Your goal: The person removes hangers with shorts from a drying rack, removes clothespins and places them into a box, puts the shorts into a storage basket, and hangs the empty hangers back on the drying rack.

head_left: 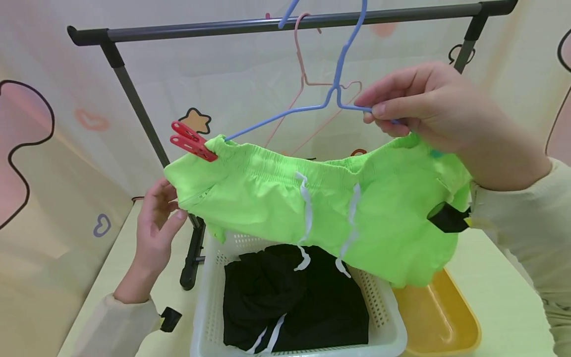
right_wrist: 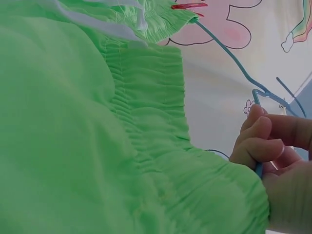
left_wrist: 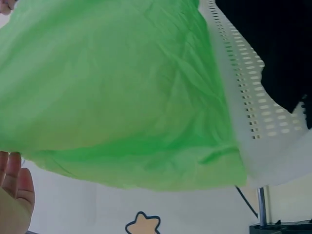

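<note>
Bright green shorts (head_left: 267, 198) with white drawstrings hang by the waistband from a blue clothes hanger (head_left: 285, 112). A red clothespin (head_left: 194, 141) clips the waistband at the left end; a bit of it shows in the right wrist view. My right hand (head_left: 415, 101) pinches the hanger's right arm between thumb and fingers, just above the waistband. In the right wrist view, the fingers curl round the blue bar. My left hand (head_left: 158, 223) touches the shorts' left edge with its fingers fairly straight, fingertips partly hidden by the cloth.
A dark rack rail (head_left: 200, 30) crosses the back, with a pink hanger (head_left: 300, 54) on it. Below the shorts stands a white perforated basket (head_left: 209, 302) holding black clothing (head_left: 321, 307) with white strings. Beside it is a yellow basin (head_left: 439, 317) on the pale table (head_left: 504, 297).
</note>
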A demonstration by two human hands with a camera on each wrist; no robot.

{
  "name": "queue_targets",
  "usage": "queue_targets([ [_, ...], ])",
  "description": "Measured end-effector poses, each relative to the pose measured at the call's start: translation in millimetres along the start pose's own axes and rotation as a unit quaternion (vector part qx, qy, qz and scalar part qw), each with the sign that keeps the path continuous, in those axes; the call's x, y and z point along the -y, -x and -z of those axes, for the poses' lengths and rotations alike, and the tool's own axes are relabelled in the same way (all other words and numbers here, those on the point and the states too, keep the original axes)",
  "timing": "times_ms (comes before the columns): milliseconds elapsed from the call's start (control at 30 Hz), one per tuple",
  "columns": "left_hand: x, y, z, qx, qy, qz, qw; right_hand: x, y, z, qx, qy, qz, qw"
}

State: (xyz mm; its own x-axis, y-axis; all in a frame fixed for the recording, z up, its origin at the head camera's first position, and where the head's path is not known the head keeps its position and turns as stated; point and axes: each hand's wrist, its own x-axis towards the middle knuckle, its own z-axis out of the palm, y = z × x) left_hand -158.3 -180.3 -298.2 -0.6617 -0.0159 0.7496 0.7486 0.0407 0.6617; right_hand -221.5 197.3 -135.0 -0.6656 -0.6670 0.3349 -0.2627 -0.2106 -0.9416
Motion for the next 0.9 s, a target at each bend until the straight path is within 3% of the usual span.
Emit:
queue_targets([
  [133,-5.9,-3.1,-1.3,0.003,0.018,-0.026,0.9995,-6,-2.2,-4,0.004,-0.007,0.0,1.0],
  [300,-11.0,-3.0,-1.0,0.0,0.038,-0.034,0.9987,-12,-4.0,-7,0.005,-0.018,-0.007,0.9998],
  [467,-15.5,0.5,2.1,0.001,0.055,-0.034,0.9979,-18,-7.0,-13,-0.035,-0.017,-0.022,0.999],
  [767,-23.5,7.8,7.1,-0.006,0.102,-0.039,0.994,-32,-8.7,-20,-0.064,-0.023,-0.096,0.9931],
  [900,-25.7,11.8,9.1,-0.001,0.102,-0.037,0.9941,-40,-8.8,-23,-0.062,-0.018,-0.119,0.9908],
])
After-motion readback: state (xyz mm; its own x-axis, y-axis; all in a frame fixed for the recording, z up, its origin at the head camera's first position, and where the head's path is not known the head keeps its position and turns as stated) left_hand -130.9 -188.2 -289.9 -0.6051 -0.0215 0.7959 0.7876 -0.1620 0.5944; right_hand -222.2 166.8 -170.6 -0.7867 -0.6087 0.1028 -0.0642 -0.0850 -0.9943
